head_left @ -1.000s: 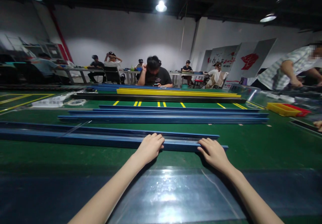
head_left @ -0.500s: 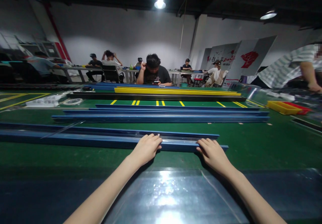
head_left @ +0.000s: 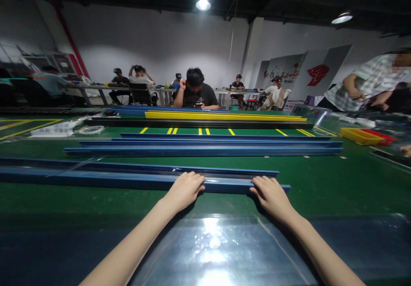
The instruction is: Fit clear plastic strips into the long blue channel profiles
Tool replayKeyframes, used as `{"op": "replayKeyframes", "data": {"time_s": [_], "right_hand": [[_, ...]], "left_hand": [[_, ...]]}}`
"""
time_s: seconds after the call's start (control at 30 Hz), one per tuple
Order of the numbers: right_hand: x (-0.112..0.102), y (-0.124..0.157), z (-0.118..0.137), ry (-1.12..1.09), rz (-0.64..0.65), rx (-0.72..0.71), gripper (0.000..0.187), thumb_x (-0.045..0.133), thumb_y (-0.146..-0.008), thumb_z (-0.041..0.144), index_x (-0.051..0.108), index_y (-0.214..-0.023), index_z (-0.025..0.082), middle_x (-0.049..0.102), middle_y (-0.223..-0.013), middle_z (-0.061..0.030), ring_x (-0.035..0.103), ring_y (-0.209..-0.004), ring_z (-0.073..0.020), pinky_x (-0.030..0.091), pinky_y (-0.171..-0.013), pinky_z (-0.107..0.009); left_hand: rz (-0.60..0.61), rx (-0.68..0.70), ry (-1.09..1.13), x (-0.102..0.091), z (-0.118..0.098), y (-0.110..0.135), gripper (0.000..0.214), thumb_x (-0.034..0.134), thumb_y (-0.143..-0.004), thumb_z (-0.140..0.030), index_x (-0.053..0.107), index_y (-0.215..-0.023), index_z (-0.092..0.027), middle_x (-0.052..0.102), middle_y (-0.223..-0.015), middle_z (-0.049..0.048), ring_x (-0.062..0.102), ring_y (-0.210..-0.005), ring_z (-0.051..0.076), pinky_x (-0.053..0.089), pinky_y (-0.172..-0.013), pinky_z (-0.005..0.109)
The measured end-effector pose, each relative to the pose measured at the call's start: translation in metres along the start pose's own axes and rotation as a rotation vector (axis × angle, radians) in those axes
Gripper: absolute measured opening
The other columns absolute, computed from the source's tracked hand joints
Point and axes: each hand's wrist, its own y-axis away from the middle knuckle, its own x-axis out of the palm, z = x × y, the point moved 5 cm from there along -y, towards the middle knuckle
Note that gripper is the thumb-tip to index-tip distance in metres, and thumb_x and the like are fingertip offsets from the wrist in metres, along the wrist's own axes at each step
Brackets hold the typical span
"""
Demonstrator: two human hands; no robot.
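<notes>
Two bare hands, the left hand (head_left: 189,186) and the right hand (head_left: 269,192), are clamped on the near wall of one blue U-channel (head_left: 96,179), fingers curled over its edge; its end sits just right of the right hand. Left of the grip, one clear strip (head_left: 75,165) crosses the channel. Beyond the grip lie a group of blue profiles (head_left: 205,152), too tightly ranked to count, one black profile (head_left: 199,123) and one yellow profile (head_left: 224,116). Farther right are two trays, one yellow tray (head_left: 358,137) and one red tray (head_left: 387,138).
</notes>
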Motion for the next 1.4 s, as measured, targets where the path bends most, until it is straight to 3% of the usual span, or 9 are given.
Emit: {"op": "replayKeyframes", "data": {"time_s": [0.53,0.8,0.97,1.4], "right_hand": [[-0.0013,0.0002,0.0016,0.020,0.022,0.002,0.021,0.036,-0.089,0.027,0.053,-0.084,0.017,0.061,-0.085,-0.0066,0.050,-0.079,-0.0195,0.029,-0.067,-0.030],[0.0002,0.0001,0.0013,0.025,0.050,0.006,0.021,0.036,-0.090,0.026,0.054,-0.086,0.016,0.061,-0.085,-0.0058,0.050,-0.079,-0.0195,0.028,-0.068,-0.029],[0.0007,0.0004,0.0007,0.036,0.028,0.001,0.022,0.035,-0.090,0.027,0.054,-0.086,0.016,0.061,-0.085,-0.0058,0.049,-0.078,-0.0193,0.027,-0.067,-0.029],[-0.0003,0.0000,0.0012,0.037,0.034,-0.003,0.022,0.035,-0.090,0.027,0.053,-0.083,0.017,0.061,-0.084,-0.0057,0.049,-0.077,-0.0189,0.027,-0.066,-0.029]], "left_hand": [[-0.006,0.018,0.004,0.0032,0.0010,-0.0005,0.016,0.041,-0.088,-0.024,0.056,-0.092,-0.019,0.062,-0.094,0.0045,0.053,-0.089,0.020,0.038,-0.074,0.031],[-0.028,0.036,0.044,0.0042,0.0042,-0.0009,0.017,0.044,-0.087,-0.025,0.050,-0.101,-0.020,0.061,-0.099,0.0039,0.054,-0.092,0.019,0.038,-0.076,0.029],[-0.029,-0.014,0.064,0.0031,0.0076,-0.0008,0.013,0.044,-0.087,-0.028,0.046,-0.096,-0.019,0.061,-0.088,0.0035,0.055,-0.082,0.019,0.039,-0.071,0.028],[-0.002,-0.040,0.069,0.0004,0.0087,-0.0007,0.011,0.042,-0.087,-0.030,0.046,-0.089,-0.020,0.062,-0.087,0.0036,0.057,-0.081,0.019,0.039,-0.067,0.027]]}}
